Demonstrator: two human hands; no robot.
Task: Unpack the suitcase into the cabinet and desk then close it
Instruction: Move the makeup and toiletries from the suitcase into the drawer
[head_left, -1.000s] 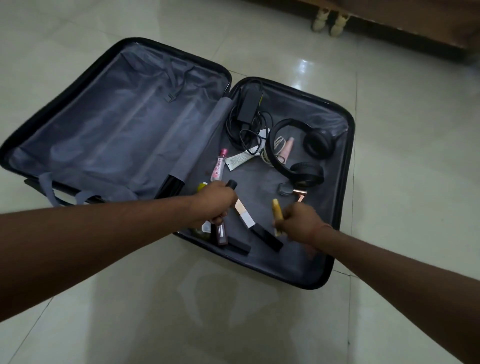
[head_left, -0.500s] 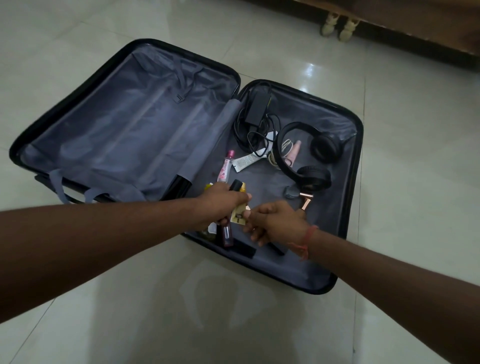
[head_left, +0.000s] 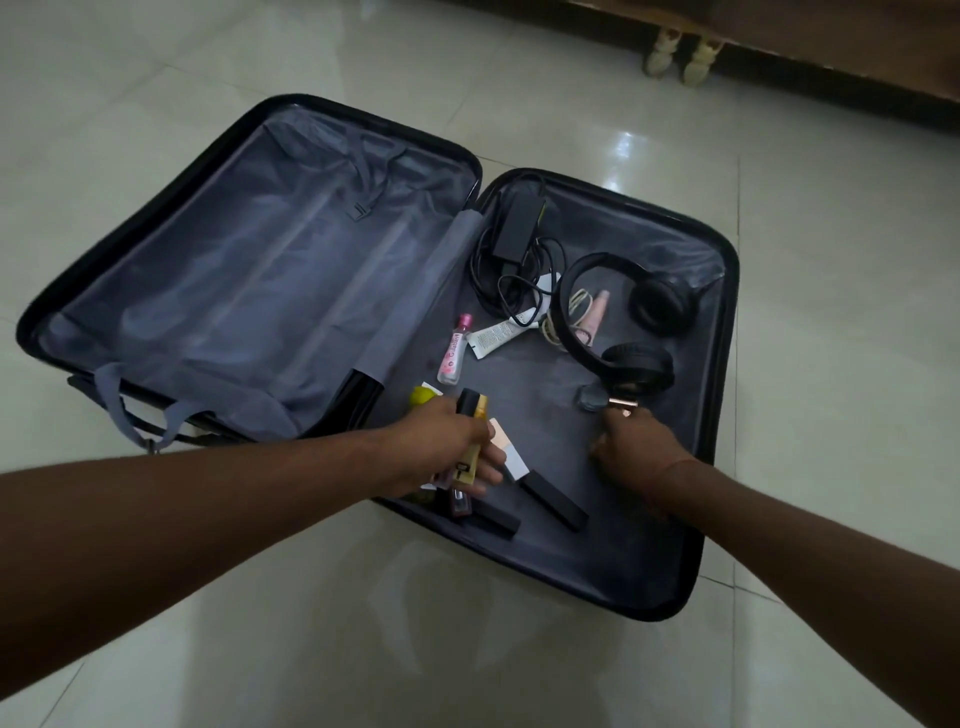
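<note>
A black suitcase lies open on the floor, its left half bare grey lining. In the right half lie black headphones, a charger with cable, a white tube, a pink bottle and black sticks. My left hand grips a bundle of small cosmetics, among them a yellow tube and a black-capped stick. My right hand reaches to a rose-gold item beside a small grey jar; its fingers touch or pinch that item.
The suitcase sits on glossy pale floor tiles. Wooden furniture with cream turned legs runs along the far wall at the top right. A grey strap loop hangs over the suitcase's near left rim.
My right hand passed the yellow tube to my left hand, then moved right and away to the rose-gold item. The left hand now holds the yellow tube with the other cosmetics.
</note>
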